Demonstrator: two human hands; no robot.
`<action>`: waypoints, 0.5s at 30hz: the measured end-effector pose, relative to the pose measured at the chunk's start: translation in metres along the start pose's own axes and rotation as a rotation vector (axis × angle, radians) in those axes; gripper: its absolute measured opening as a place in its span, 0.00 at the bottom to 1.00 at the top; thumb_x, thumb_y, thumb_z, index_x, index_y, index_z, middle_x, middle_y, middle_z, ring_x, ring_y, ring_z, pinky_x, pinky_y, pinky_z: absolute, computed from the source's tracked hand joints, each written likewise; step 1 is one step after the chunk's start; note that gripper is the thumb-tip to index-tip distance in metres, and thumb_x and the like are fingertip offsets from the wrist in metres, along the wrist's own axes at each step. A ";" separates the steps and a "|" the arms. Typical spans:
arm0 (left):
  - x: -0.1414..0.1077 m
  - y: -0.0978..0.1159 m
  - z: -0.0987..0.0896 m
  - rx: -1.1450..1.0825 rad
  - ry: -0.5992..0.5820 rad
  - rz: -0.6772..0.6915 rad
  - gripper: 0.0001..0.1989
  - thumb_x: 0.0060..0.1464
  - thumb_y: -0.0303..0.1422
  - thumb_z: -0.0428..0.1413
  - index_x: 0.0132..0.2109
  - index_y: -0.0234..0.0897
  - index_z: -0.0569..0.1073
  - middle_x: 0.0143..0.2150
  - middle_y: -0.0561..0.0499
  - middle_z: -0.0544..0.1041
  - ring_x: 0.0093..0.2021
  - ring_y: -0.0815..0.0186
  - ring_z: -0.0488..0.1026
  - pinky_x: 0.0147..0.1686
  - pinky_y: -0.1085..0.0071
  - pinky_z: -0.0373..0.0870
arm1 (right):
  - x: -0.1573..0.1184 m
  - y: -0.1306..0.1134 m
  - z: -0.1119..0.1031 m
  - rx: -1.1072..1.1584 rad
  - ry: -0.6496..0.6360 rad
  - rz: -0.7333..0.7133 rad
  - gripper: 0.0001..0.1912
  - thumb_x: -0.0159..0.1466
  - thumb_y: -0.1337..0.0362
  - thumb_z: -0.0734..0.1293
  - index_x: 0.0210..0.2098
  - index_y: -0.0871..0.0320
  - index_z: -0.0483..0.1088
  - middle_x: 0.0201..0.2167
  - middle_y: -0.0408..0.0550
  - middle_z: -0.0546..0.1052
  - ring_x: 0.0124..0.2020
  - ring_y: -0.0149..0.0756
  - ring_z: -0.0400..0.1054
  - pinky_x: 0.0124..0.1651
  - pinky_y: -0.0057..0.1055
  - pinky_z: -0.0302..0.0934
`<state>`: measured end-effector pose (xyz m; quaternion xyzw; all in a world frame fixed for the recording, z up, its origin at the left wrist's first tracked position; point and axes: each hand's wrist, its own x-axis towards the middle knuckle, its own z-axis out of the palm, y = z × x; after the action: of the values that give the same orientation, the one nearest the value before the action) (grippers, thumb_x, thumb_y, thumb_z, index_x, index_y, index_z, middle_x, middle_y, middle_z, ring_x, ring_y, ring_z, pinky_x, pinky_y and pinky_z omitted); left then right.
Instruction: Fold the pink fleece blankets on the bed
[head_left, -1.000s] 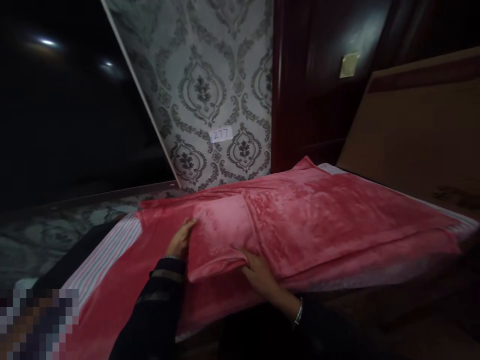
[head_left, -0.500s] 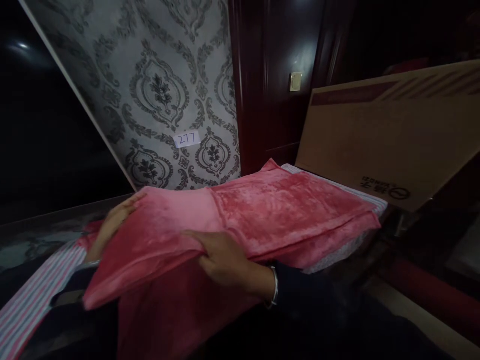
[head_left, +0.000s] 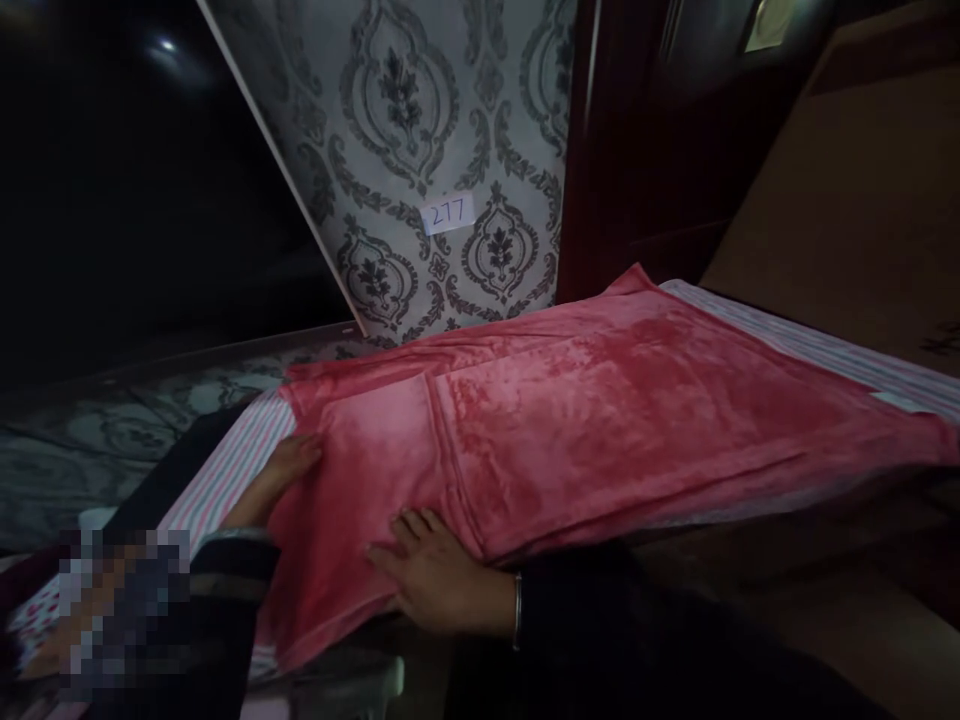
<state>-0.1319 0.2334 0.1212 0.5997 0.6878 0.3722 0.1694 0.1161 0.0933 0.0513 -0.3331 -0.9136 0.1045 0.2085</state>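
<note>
A red plush cloth [head_left: 585, 420] lies folded on a board with a striped cover [head_left: 240, 465]. A seam crosses the cloth between its paler left part and the larger right part. My left hand [head_left: 289, 465] rests at the left edge of the cloth; whether its fingers grip the edge is unclear. My right hand [head_left: 431, 565] lies palm down on the near left part, its fingers spread and holding nothing. A bracelet shows at the right wrist.
Patterned wallpaper [head_left: 397, 130] with a paper label [head_left: 448, 213] reading 277 stands behind. A large cardboard box [head_left: 862, 210] is at the right, a dark panel [head_left: 135, 200] at the left. A blurred patch covers something at the lower left.
The lifted left part of the cloth now lies down flat. My right hand has let go of its edge and spread out on top. The view has shifted, moving the scene's wall and label rightward.
</note>
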 end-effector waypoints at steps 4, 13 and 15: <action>0.034 0.048 0.024 0.224 -0.228 0.188 0.26 0.48 0.36 0.59 0.55 0.33 0.78 0.63 0.38 0.75 0.66 0.48 0.69 0.67 0.55 0.62 | 0.005 0.004 -0.030 0.077 -0.016 0.014 0.30 0.71 0.52 0.66 0.67 0.58 0.61 0.60 0.58 0.72 0.60 0.48 0.65 0.63 0.47 0.60; -0.010 0.106 0.167 0.489 -0.287 0.237 0.30 0.66 0.36 0.48 0.72 0.33 0.60 0.76 0.35 0.53 0.76 0.45 0.48 0.70 0.40 0.48 | -0.025 0.045 -0.009 -0.043 -0.045 0.119 0.31 0.72 0.53 0.65 0.67 0.67 0.64 0.69 0.64 0.62 0.74 0.52 0.46 0.74 0.53 0.42; -0.023 0.100 0.182 0.568 -0.251 0.294 0.30 0.67 0.38 0.45 0.72 0.34 0.60 0.76 0.35 0.54 0.76 0.45 0.48 0.70 0.38 0.44 | -0.036 0.046 -0.010 -0.031 -0.055 0.122 0.29 0.72 0.53 0.65 0.65 0.66 0.65 0.68 0.63 0.64 0.74 0.50 0.46 0.74 0.51 0.44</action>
<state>0.0667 0.2682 0.0666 0.7567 0.6441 0.1098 0.0235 0.1713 0.1058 0.0336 -0.3882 -0.8985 0.1120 0.1716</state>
